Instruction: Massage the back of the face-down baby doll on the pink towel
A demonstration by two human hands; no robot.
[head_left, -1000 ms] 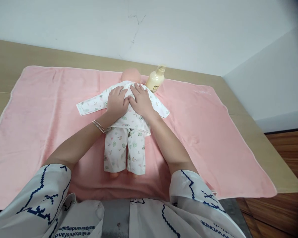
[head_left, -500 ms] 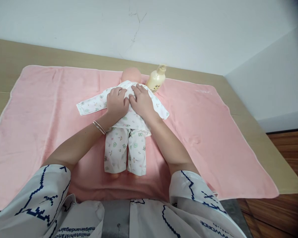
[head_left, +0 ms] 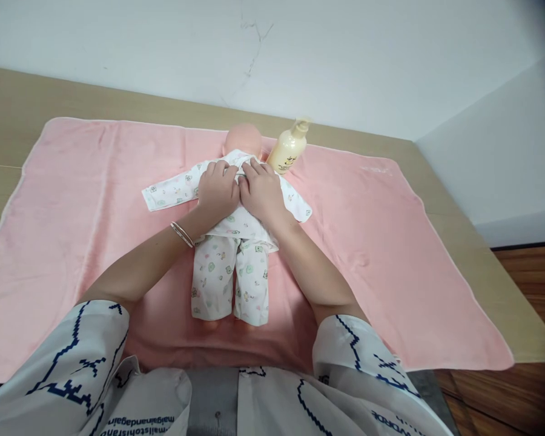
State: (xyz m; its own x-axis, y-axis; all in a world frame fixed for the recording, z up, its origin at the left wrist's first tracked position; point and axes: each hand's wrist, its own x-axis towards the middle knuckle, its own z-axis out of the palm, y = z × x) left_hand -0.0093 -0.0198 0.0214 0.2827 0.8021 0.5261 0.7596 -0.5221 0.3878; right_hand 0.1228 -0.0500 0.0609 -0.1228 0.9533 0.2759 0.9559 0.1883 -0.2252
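Observation:
A baby doll [head_left: 243, 139] in a white patterned top [head_left: 240, 225] and matching pants [head_left: 214, 278] lies stretched out, its bald head away from me. No face shows on it. My left hand [head_left: 218, 191] rests flat on the left of its upper torso, fingers extended over the cloth. Beside it, my right hand [head_left: 264, 192] lies flat on the right part, the two thumbs close together. Neither hand grips anything. Both doll sleeves spread outward, and parts of the top are hidden beneath my hands.
Under the doll is a pink blanket [head_left: 367, 254] on a wooden table [head_left: 463, 242]. A cream pump bottle [head_left: 289, 147] stands tilted right of the doll's head. A white wall [head_left: 163, 54] borders the table's far side.
The view has shifted slightly. Both hands stay on the doll's upper torso, with only a small change in finger position. The doll and bottle keep their places.

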